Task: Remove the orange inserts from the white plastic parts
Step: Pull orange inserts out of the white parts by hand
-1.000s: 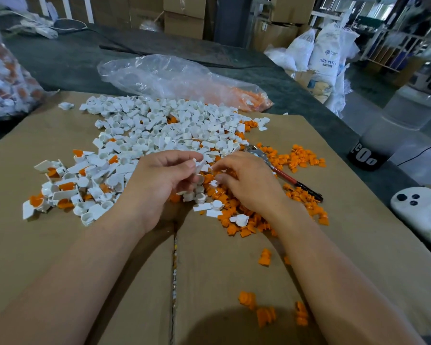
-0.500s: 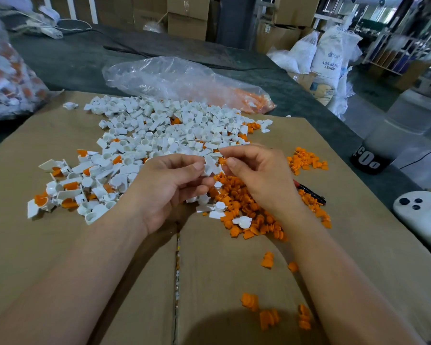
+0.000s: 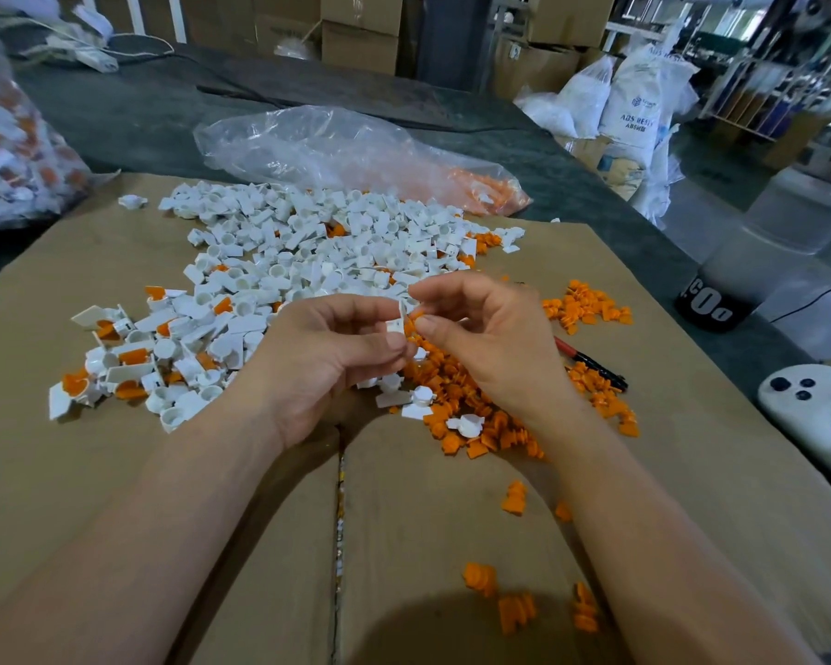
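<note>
Now both hands are sitting higher than a second ago, when they were down among the loose pieces. They are hovering just above the heap of loose orange plastic inserts (image 3: 456, 405) on the brown cardboard sheet (image 3: 692, 448). The left hand (image 3: 327, 357) is pinching a small white plastic part (image 3: 395, 320) between thumb and forefinger. The right hand (image 3: 490, 343) is closing thumb and forefinger on the orange insert (image 3: 411, 324) showing at that part's edge. The red-and-black pen-like tool (image 3: 591, 360), half covered before, is lying exposed just right of the heap. It looks as though a fresh part is being worked and its insert is about to come free. Several pieces in the big pile of white plastic parts (image 3: 308, 252) left of the heap are still showing orange.
</note>
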